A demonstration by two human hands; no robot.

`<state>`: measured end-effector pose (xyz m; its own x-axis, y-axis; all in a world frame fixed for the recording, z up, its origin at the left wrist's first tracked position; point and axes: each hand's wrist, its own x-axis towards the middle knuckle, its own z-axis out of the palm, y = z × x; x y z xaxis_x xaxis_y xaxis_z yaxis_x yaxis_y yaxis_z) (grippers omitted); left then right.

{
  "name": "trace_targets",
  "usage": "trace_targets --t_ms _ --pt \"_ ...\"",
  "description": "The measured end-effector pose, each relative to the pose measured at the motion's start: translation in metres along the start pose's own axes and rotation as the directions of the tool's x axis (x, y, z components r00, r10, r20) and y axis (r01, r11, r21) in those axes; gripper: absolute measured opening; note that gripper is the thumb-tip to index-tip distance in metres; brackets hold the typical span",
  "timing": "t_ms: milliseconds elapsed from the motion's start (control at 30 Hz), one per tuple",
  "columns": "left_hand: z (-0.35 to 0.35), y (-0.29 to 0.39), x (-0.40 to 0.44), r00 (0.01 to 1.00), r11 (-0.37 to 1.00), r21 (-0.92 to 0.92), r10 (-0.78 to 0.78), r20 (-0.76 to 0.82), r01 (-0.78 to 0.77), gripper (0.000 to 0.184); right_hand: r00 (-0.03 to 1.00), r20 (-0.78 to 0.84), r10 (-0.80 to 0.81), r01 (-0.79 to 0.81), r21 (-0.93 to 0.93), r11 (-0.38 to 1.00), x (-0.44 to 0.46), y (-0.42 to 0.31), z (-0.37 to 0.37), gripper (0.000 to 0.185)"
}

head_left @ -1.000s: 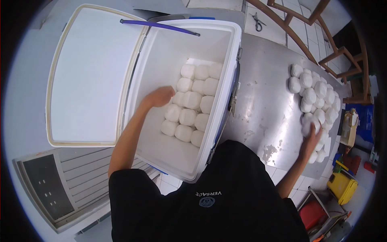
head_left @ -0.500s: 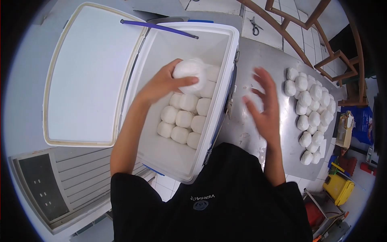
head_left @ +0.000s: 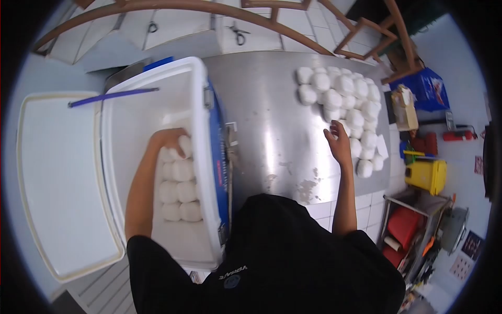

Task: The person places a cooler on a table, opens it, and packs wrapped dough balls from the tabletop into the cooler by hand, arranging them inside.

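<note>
Inside the open cooler box [head_left: 196, 70], my left hand [head_left: 168, 139] grips a white ball [head_left: 184, 145] with fingers and thumb around it. The ball is at the far end of rows of similar white balls [head_left: 180, 191] packed on the cooler floor. Part of it is hidden by my fingers. My right hand [head_left: 339, 142] is over the metal table, at the near left edge of a heap of white balls [head_left: 355, 119]. Its fingers are apart with nothing between them, very close to the balls. Whether they touch one I cannot tell.
The cooler's white lid [head_left: 65, 183] hangs open on the left, joined by a purple strap [head_left: 112, 96]. The metal table [head_left: 261, 120] lies between cooler and heap. Scissors [head_left: 239, 35] lie beyond the table, near a brown frame [head_left: 293, 34]. A yellow container [head_left: 426, 177] stands at right.
My left hand has lowered the ball onto the far end of the rows in the cooler. My right hand has reached toward the heap, and the view has swung to the right.
</note>
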<state>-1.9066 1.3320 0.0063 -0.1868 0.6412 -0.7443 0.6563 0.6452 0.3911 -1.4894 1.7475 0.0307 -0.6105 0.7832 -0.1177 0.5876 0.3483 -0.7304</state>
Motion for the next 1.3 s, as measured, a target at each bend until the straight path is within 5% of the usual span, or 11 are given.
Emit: trace_targets --t_ms 167,400,500,533,600,733,933,1033,1133,1233,1300 --pt "0.040 0.022 -0.050 0.907 0.813 -0.580 -0.200 -0.371 -0.058 0.076 0.956 -0.283 -0.083 -0.085 -0.532 0.842 0.071 0.107 -0.006 0.070" --pt "0.077 0.038 -0.060 0.895 0.900 -0.397 -0.016 -0.446 -0.181 0.053 0.926 -0.372 0.070 -0.306 -0.628 0.715 0.105 0.102 -0.002 0.086" --pt "0.061 0.054 -0.090 0.843 0.684 -0.728 -0.360 -0.400 -0.053 0.059 0.955 -0.286 0.082 -0.246 -0.606 0.756 0.096 0.099 -0.005 0.086" --pt "0.083 0.022 -0.081 0.703 0.894 -0.448 -0.324 -0.633 0.009 0.068 0.964 -0.250 0.086 -0.223 -0.594 0.773 0.093 0.106 -0.011 0.086" --pt "0.149 -0.058 -0.045 0.878 0.966 -0.253 -0.156 -0.452 0.041 0.071 0.964 -0.265 -0.013 -0.094 -0.388 0.917 0.091 0.152 -0.014 0.082" --pt "0.148 0.035 -0.061 0.776 0.819 -0.528 -0.479 -0.410 0.226 0.072 0.928 -0.260 0.268 -0.099 0.521 0.848 0.046 0.092 0.005 0.065" --pt "0.094 0.051 -0.104 0.766 0.801 -0.528 -0.519 -0.379 0.282 0.062 0.988 0.033 -0.153 0.107 0.573 0.813 -0.034 -0.125 0.027 0.059" --pt "0.028 0.122 -0.156 0.687 0.715 -0.679 -0.411 -0.599 -0.165 0.055 0.818 -0.013 -0.576 0.546 0.333 0.769 -0.064 -0.202 0.038 0.069" --pt "-0.011 0.222 -0.208 0.710 0.231 -0.748 -0.236 -0.664 -0.623 0.054 0.742 0.008 -0.670 0.560 0.542 0.627 -0.105 -0.273 0.060 0.080" --pt "-0.007 0.265 -0.219 0.632 0.487 -0.625 -0.177 -0.755 -0.610 0.061 0.548 0.110 -0.830 0.742 0.395 0.542 -0.128 -0.312 0.068 0.085" --pt "-0.011 0.251 -0.222 0.700 0.362 -0.748 -0.279 -0.657 -0.557 0.060 0.607 0.136 -0.783 0.575 0.605 0.551 -0.124 -0.306 0.067 0.081"
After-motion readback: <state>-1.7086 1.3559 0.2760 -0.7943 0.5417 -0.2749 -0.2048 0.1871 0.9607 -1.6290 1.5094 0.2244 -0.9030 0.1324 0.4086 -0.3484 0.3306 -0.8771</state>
